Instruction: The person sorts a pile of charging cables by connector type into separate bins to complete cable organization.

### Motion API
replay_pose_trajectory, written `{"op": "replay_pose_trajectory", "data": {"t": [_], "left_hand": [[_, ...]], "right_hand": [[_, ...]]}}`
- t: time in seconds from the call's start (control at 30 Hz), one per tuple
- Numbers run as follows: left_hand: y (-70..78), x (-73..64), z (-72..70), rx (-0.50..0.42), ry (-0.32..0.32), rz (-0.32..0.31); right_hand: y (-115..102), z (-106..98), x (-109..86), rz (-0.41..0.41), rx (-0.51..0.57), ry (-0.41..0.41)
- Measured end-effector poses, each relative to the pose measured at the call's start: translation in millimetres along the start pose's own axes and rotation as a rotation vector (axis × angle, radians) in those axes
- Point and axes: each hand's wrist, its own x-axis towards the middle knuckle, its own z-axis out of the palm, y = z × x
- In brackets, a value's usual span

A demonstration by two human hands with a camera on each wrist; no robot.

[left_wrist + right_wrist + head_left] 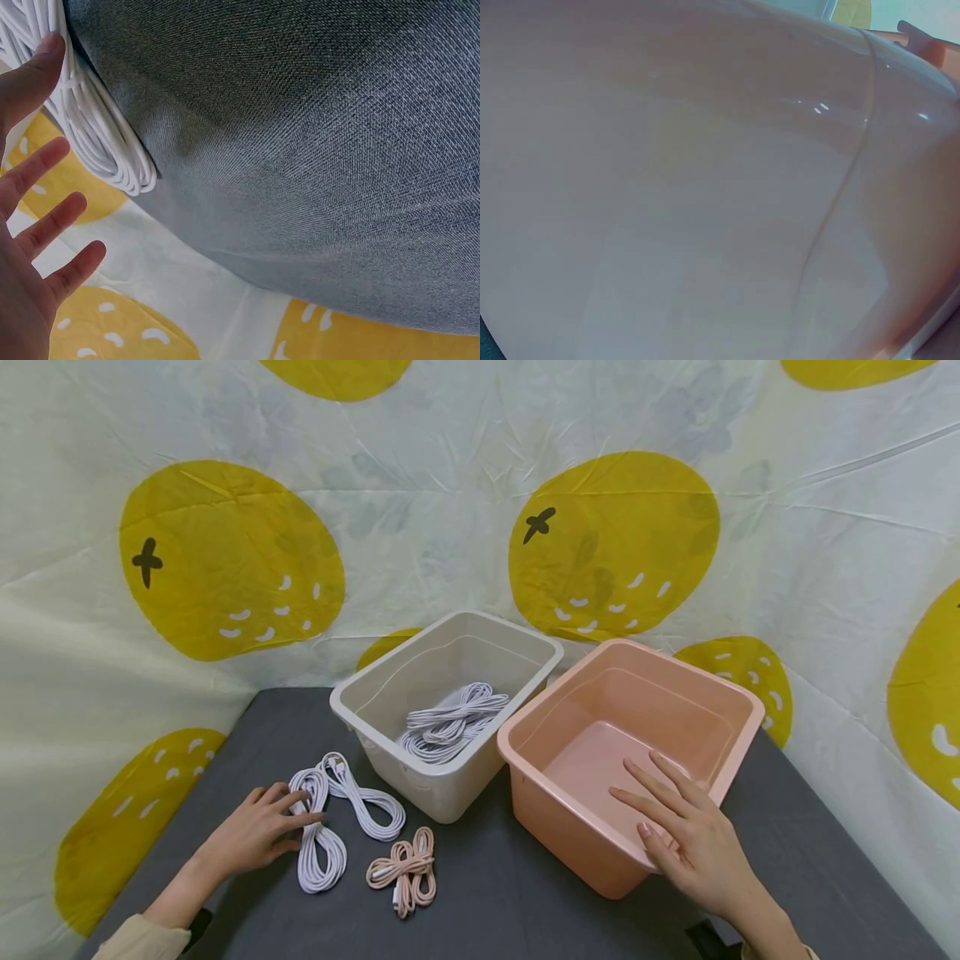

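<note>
My left hand (258,828) reaches over a white cable bundle (318,835) on the dark table, fingers spread and slightly bent. In the left wrist view its thumb overlaps the coiled white cable (105,139), and the other fingers stand apart from it. A second white cable coil (378,810) lies just beyond. Between the hands is a smaller pinkish-beige cable bundle (405,870), tied in the middle. Over the near rim of the pink bin (566,827) my right hand (693,839) extends with straight, spread fingers. The right wrist view shows the bin's glossy wall (705,187) up close; the hand is outside that view.
Behind the cables stands a cream bin (431,793) with white cable coils (450,722) in it, close against the pink bin. Dark cloth covers the table (258,927). A white curtain (435,543) with yellow fruit shapes hangs around the back and sides.
</note>
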Motion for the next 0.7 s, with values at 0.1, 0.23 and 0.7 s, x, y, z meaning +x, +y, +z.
{"op": "replay_pose_trajectory", "data": {"t": [0.1,0.23,0.7], "left_hand": [[-0.1,0.6,1.7,0.0,-0.013,0.001],[-0.5,2.1,3.6,-0.002,-0.032,0.007],[-3.2,0.4,12.5,-0.034,-0.046,0.038]], "right_hand": [[0,0,0.0,0.002,0.0,-0.004],[-1,0,1.2,-0.01,0.005,0.011],[-1,-1,1.2,0.003,0.01,0.013]]}}
